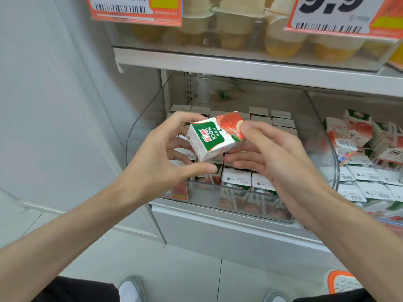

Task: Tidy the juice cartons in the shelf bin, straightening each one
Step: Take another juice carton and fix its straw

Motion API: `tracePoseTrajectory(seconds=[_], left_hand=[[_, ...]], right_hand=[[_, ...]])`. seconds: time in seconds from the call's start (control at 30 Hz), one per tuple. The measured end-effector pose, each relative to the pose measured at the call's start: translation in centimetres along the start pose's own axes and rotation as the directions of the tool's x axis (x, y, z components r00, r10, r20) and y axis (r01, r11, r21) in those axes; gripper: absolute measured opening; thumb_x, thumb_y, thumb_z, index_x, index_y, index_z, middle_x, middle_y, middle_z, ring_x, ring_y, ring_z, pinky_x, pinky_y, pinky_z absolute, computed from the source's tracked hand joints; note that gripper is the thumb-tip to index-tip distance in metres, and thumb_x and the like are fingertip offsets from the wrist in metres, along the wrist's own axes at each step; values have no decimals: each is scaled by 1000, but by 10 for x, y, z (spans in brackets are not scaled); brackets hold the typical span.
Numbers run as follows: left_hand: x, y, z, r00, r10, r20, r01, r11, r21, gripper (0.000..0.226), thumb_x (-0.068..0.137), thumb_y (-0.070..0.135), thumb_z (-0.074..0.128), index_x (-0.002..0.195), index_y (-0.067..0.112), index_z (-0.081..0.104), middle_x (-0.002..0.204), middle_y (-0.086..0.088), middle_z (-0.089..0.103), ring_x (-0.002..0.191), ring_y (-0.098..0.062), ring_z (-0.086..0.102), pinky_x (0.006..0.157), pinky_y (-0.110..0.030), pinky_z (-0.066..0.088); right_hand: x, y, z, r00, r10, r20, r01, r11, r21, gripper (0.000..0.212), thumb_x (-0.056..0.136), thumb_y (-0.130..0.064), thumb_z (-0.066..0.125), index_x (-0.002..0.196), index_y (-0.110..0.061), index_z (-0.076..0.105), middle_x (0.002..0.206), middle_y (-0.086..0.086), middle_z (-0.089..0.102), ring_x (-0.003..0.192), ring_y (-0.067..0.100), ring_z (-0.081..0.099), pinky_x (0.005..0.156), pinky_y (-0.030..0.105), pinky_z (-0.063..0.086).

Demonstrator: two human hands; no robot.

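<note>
A small juice carton (214, 135), white and green with a red apple picture, is held tilted on its side above the clear shelf bin (229, 205). My right hand (268, 153) pinches its right end, thumb on top and fingers underneath. My left hand (165, 158) is at its left end with fingers curled behind the carton and the thumb stretched below it. Inside the bin, rows of upright cartons (236, 178) show their white tops; several at the front are partly hidden by my hands.
A second clear bin (370, 162) to the right holds jumbled cartons. The shelf above (239, 68) carries fruit cups behind orange price tags (135, 9). A grey wall panel stands to the left; the tiled floor, my shoes and an orange basket (342, 284) are below.
</note>
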State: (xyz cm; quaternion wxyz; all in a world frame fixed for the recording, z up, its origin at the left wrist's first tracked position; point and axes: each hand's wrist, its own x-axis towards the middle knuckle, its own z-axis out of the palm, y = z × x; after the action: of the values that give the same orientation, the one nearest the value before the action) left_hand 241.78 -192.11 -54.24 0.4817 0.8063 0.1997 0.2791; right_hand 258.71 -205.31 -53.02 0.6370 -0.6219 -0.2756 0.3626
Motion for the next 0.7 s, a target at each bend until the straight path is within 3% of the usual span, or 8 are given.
tracePoseTrajectory(seconds=[0.1, 0.23, 0.3, 0.37, 0.43, 0.5, 0.6, 0.7], left_hand=[[0, 3, 2, 998, 40, -56, -41, 999, -13, 56, 78, 27, 89, 130, 25, 66, 119, 2, 74, 93, -15, 71, 76, -26, 59], [-1, 2, 3, 987, 81, -141, -82, 997, -2, 46, 78, 41, 90, 120, 31, 74, 119, 0, 65, 107, -21, 68, 83, -25, 59], [-2, 3, 3, 981, 102, -166, -100, 995, 17, 38, 76, 45, 85, 112, 34, 76, 120, 7, 64, 113, -21, 68, 90, -28, 59], [-4, 4, 5, 979, 111, -168, -108, 994, 31, 35, 76, 40, 89, 107, 30, 75, 121, 12, 69, 114, -19, 70, 97, -34, 59], [-6, 4, 9, 980, 97, -172, -91, 995, 43, 37, 77, 32, 95, 103, 24, 69, 115, 11, 76, 107, -17, 75, 98, -39, 60], [-6, 5, 11, 979, 69, -190, -65, 998, 24, 42, 74, 33, 94, 98, 20, 63, 105, 9, 80, 99, -14, 78, 92, -39, 62], [-3, 3, 8, 980, 41, -192, -44, 999, -11, 51, 66, 38, 94, 95, 18, 58, 102, 9, 80, 94, -15, 79, 83, -38, 64], [0, -2, 4, 990, 7, -144, -17, 997, -71, 51, 66, 35, 92, 98, 14, 59, 107, 8, 80, 98, -14, 78, 80, -32, 64]], right_hand=[[1, 0, 0, 997, 68, 48, -66, 997, -38, 28, 106, -38, 59, 117, -16, 71, 89, 16, 81, 83, 29, 81, 72, 29, 66], [4, 6, 2, 987, 87, 134, -61, 981, -185, 29, 112, -33, 48, 117, -17, 72, 87, 12, 81, 72, 27, 79, 61, 28, 61], [6, 12, 0, 988, -30, 151, 81, 937, -341, 27, 109, -19, 51, 127, -28, 69, 98, 3, 80, 75, 21, 79, 63, 29, 61], [7, 17, -5, 960, -176, 215, 260, 844, -469, 49, 97, -10, 60, 136, -40, 61, 116, -6, 72, 92, 14, 76, 73, 32, 62], [5, 20, -6, 906, -256, 338, 408, 741, -533, 65, 87, -18, 70, 143, -46, 54, 132, -11, 63, 114, 12, 67, 84, 31, 59], [3, 23, -4, 874, -273, 402, 470, 683, -559, 72, 84, -30, 83, 146, -47, 51, 137, -14, 59, 122, 9, 60, 90, 30, 55], [5, 27, -1, 876, -355, 327, 482, 677, -556, 56, 84, -47, 82, 136, -41, 62, 123, -14, 66, 111, 10, 65, 87, 34, 56], [6, 26, -1, 877, -393, 277, 480, 692, -539, 38, 88, -50, 77, 123, -35, 70, 114, -12, 73, 96, 12, 72, 84, 39, 59]])
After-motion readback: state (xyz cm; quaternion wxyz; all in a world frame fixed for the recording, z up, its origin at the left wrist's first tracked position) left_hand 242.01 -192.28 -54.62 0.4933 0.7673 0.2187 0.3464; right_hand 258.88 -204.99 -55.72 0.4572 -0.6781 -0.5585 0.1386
